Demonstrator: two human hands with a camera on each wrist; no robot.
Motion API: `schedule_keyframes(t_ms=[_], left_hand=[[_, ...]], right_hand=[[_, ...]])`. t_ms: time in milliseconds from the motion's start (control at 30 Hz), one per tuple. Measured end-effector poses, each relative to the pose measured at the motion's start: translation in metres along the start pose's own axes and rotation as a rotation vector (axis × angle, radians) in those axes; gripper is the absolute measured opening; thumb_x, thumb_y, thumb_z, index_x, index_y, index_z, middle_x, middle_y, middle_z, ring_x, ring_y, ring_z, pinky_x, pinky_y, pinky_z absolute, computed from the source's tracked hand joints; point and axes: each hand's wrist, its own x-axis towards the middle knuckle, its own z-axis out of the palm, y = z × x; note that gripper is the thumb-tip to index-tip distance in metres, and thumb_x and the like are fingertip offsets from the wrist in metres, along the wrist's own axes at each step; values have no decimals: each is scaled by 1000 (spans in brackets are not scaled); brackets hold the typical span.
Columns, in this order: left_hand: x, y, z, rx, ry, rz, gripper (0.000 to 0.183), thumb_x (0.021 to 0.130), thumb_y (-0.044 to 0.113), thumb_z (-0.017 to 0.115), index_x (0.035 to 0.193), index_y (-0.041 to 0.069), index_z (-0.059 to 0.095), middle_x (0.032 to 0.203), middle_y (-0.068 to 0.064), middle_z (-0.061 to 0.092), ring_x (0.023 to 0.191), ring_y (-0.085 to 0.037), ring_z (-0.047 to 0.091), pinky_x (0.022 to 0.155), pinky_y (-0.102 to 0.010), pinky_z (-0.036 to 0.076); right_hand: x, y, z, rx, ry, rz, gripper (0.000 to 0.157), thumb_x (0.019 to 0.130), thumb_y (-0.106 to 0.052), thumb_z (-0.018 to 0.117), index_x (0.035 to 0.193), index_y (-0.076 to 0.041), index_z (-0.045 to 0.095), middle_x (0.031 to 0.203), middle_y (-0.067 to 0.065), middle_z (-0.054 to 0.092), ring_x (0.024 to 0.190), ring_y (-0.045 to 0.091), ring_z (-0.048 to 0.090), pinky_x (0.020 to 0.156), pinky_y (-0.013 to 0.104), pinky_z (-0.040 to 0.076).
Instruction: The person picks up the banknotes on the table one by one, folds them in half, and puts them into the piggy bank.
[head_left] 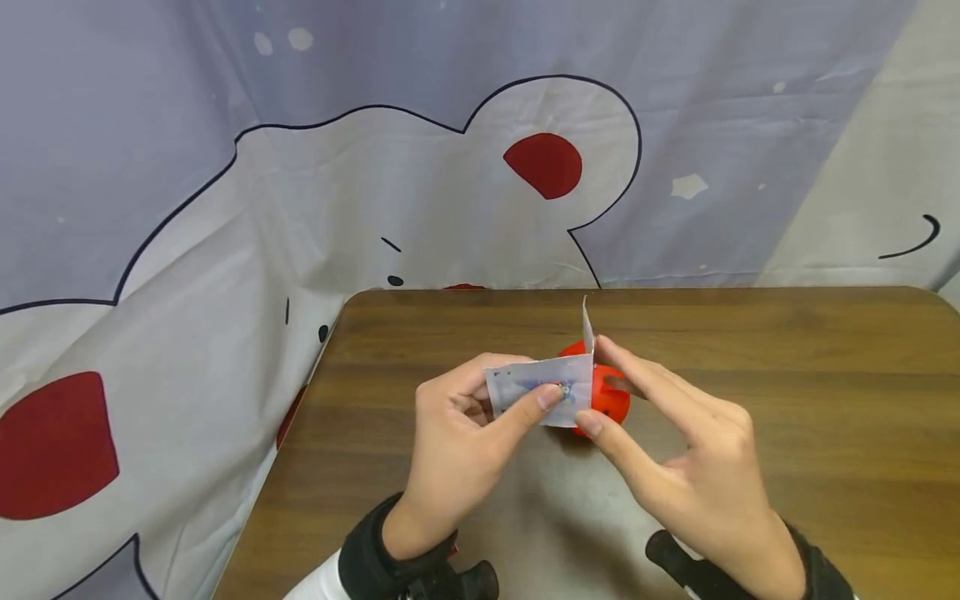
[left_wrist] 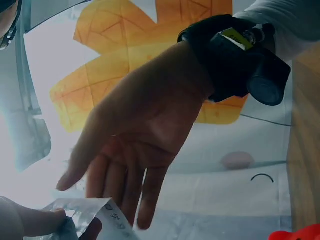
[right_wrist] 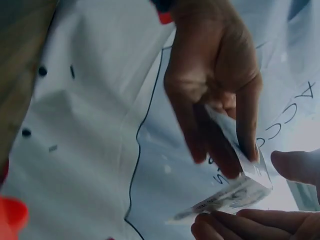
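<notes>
My left hand pinches a folded, pale blue printed paper, its thumb pressed flat on the front panel. The paper is creased at its right side, where a second panel stands away toward the back. At that crease is my right hand, with long, nearly straight fingers beside the far panel and the thumb near the lower corner. In the right wrist view, the fingers of my right hand touch the panel's underside, while its thumb stays apart. Behind the paper, a red object is partly hidden.
The brown wooden table has rounded back corners. A printed cloth with cartoon outlines and red patches hangs behind it and down the left side. Black bands with small cameras sit on both wrists.
</notes>
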Motion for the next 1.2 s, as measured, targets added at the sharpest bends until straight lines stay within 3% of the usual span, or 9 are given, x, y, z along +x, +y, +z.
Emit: schedule_keyframes(t_ms=[233, 367, 433, 500, 600, 733, 833, 1000, 1200], left_hand=[[-5, -4, 6, 1, -102, 38, 14, 81, -2, 78, 94, -3, 72, 82, -24, 75, 65, -3, 64, 54, -29, 61], [-4, -3, 7, 73, -75, 107, 22, 78, -1, 80, 99, 0, 72, 88, -20, 76, 68, -9, 69, 59, -29, 62], [-2, -2, 7, 110, -46, 124, 34, 77, -1, 82, 108, 2, 69, 99, -18, 74, 78, -15, 71, 66, -31, 63], [0, 0, 5, 128, -27, 110, 46, 76, -2, 82, 118, 4, 65, 110, -15, 71, 91, -19, 70, 75, -32, 62], [2, 2, 2, 62, -43, 33, 50, 78, -5, 80, 124, 4, 62, 115, -17, 69, 99, -19, 68, 81, -34, 62], [2, 2, -1, -59, -43, -42, 27, 80, -8, 76, 106, -5, 69, 98, -28, 72, 82, -15, 72, 74, -38, 63], [2, 2, -2, -85, -21, -61, 17, 79, -7, 77, 95, -9, 70, 88, -32, 71, 74, -13, 72, 70, -40, 64], [1, 2, -1, -96, -29, -98, 18, 78, -6, 79, 94, -8, 71, 87, -31, 72, 73, -14, 72, 70, -42, 64], [1, 2, -2, -65, -30, -71, 16, 77, -6, 79, 92, -8, 72, 85, -30, 73, 71, -15, 73, 68, -42, 64]], right_hand=[[-5, 1, 3, 295, -39, 76, 28, 85, 3, 73, 109, 15, 69, 104, 7, 78, 94, 9, 75, 79, 17, 60], [-8, 4, 2, 253, 8, 89, 18, 88, 1, 71, 101, 13, 73, 96, -2, 79, 79, 2, 74, 65, 10, 57], [-9, 5, 0, 235, 34, 104, 15, 86, 2, 72, 98, 12, 74, 91, -5, 79, 72, -1, 72, 59, 9, 55], [-10, 5, -2, 240, 48, 136, 13, 84, 4, 73, 94, 12, 74, 88, -8, 79, 68, -2, 71, 56, 8, 54], [-10, 4, -4, 283, 37, 186, 11, 82, 9, 73, 93, 11, 74, 85, -10, 79, 66, 0, 73, 57, 11, 57], [-7, 3, -9, 367, 19, 251, 15, 81, 15, 70, 96, 12, 73, 89, -5, 80, 72, 5, 75, 62, 14, 59], [-4, 3, -14, 429, 72, 293, 18, 79, 22, 68, 96, 16, 70, 91, 1, 80, 77, 10, 76, 67, 17, 61], [-1, 5, -17, 462, 171, 261, 15, 74, 28, 68, 88, 22, 68, 86, 6, 79, 73, 13, 74, 70, 20, 61], [0, 7, -18, 461, 163, 243, 15, 72, 29, 69, 86, 23, 68, 84, 6, 80, 71, 13, 75, 67, 20, 61]])
